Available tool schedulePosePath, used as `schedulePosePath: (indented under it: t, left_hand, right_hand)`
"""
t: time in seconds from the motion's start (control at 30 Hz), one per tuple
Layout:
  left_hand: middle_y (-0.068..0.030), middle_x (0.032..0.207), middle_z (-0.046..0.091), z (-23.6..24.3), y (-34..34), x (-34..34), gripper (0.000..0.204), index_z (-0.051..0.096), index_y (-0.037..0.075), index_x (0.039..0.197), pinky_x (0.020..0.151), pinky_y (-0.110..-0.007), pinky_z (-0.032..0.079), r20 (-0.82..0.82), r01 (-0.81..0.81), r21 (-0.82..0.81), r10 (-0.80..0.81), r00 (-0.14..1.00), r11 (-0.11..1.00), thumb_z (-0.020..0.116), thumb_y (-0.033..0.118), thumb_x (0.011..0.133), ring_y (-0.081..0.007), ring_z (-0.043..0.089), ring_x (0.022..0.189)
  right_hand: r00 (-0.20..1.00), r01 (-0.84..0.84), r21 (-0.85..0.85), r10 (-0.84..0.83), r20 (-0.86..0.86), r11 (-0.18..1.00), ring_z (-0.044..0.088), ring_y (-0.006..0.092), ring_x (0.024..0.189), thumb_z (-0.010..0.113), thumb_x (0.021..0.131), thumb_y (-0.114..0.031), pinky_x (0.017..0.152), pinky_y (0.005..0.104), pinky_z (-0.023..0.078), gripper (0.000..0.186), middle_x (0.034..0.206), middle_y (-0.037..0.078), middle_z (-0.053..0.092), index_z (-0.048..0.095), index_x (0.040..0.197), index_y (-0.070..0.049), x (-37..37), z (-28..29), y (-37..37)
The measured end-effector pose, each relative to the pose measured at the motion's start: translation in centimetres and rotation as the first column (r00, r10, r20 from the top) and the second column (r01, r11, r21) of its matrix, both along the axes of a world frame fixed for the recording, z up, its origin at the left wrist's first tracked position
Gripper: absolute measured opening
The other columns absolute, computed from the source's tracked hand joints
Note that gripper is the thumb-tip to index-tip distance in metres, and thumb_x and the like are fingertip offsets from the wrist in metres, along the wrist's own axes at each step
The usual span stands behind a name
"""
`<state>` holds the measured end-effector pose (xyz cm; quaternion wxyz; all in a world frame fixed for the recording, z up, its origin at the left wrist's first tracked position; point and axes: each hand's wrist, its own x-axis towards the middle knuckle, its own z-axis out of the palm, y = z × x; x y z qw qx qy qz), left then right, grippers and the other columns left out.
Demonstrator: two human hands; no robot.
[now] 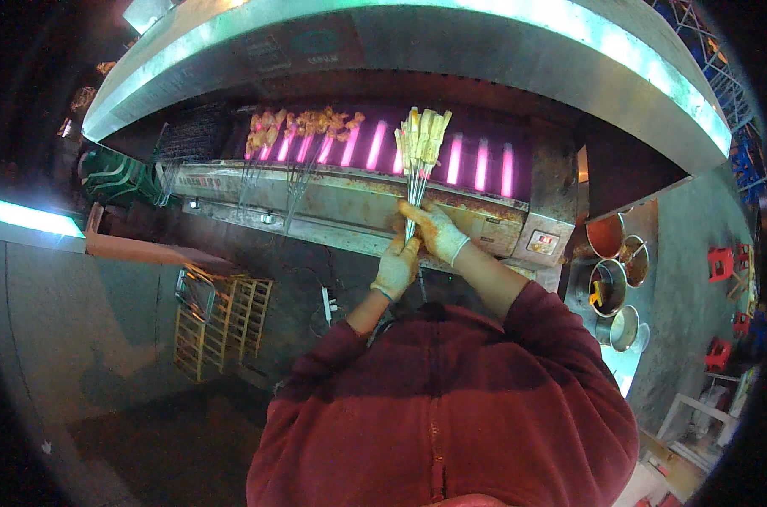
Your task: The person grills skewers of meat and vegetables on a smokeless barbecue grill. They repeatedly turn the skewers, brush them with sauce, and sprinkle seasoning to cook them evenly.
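Both hands, in stained pale gloves, are closed around the metal sticks of a bundle of skewers with pale food pieces at their upper ends, held over the grill and its glowing pink tubes. My left hand grips the lower part of the bundle, and my right hand holds it a little higher, on the right. Further left on the grill lie skewers of browned pieces, their sticks hanging over the front edge.
A steel hood spans the grill. On the right, several pots stand on a counter, one with a yellow-handled tool. A wooden rack is low at left, near a white power strip. Red stools stand at far right.
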<state>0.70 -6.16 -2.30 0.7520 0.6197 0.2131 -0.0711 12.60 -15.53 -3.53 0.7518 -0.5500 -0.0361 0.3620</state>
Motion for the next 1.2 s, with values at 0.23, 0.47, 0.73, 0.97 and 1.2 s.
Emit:
schedulePosePath:
  t: [0.23, 0.47, 0.73, 0.97, 1.2]
  left_hand:
    - [0.0062, 0.062, 0.040, 0.2, -1.3, -0.3, 0.028, 0.049, 0.019, 0.096, 0.041, -0.026, 0.023, -0.057, -0.002, -0.625, -0.043, 0.997, 0.780, 0.060, 0.044, 0.101, -0.0067, 0.034, 0.046]
    - [0.0026, 0.067, 0.050, -0.9, -2.7, -0.8, 0.030, 0.057, 0.017, 0.103, 0.043, -0.024, 0.031, -0.068, -0.103, -0.411, 0.082, 0.994, 0.906, 0.060, 0.047, 0.100, -0.0084, 0.041, 0.048]
    - [0.0015, 0.075, 0.057, 2.1, -3.6, 0.1, 0.034, 0.061, 0.015, 0.107, 0.046, -0.025, 0.037, -0.176, -0.103, -0.367, 0.040, 0.984, 0.924, 0.058, 0.049, 0.101, -0.0102, 0.050, 0.053]
    - [0.0025, 0.073, 0.056, -0.6, -2.1, -0.8, 0.040, 0.063, 0.016, 0.105, 0.043, -0.025, 0.031, -0.089, -0.070, -0.535, 0.027, 0.996, 0.842, 0.055, 0.054, 0.100, -0.0099, 0.043, 0.049]
    - [0.0040, 0.065, 0.048, 1.7, -3.1, -0.7, 0.039, 0.059, 0.019, 0.092, 0.042, -0.028, 0.027, -0.205, -0.115, -0.437, 0.025, 0.978, 0.892, 0.056, 0.057, 0.099, -0.0101, 0.039, 0.047]
  right_hand:
    - [0.968, 0.094, 0.022, -0.087, -0.235, 0.995, 0.065, 0.0203, 0.075, 0.074, 0.092, -0.033, 0.068, 0.0375, 0.056, 0.039, 0.093, 0.006, 0.069, 0.065, 0.118, -0.006, 0.4, -0.9, -2.9]
    - [0.968, 0.130, -0.211, -0.078, 0.240, 0.969, 0.065, 0.0132, 0.086, 0.067, 0.097, -0.027, 0.079, 0.0331, 0.052, 0.025, 0.099, 0.004, 0.073, 0.072, 0.106, -0.004, -0.4, -0.7, -4.8]
    - [0.972, 0.174, 0.169, -0.141, -0.189, 0.970, 0.068, 0.0173, 0.089, 0.072, 0.094, -0.014, 0.082, 0.0337, 0.056, 0.022, 0.103, 0.005, 0.072, 0.069, 0.113, -0.004, -0.4, 0.1, -5.9]
    - [0.943, 0.182, 0.319, -0.072, -0.326, 0.930, 0.068, 0.0216, 0.089, 0.075, 0.089, -0.008, 0.080, 0.0393, 0.057, 0.028, 0.103, 0.008, 0.071, 0.067, 0.115, -0.003, -1.4, -0.1, -4.2]
    - [0.929, 0.219, 0.246, -0.125, -0.347, 0.944, 0.068, 0.0251, 0.089, 0.074, 0.092, -0.017, 0.079, 0.0423, 0.057, 0.029, 0.101, 0.010, 0.070, 0.066, 0.117, -0.004, -3.4, -0.5, -4.0]
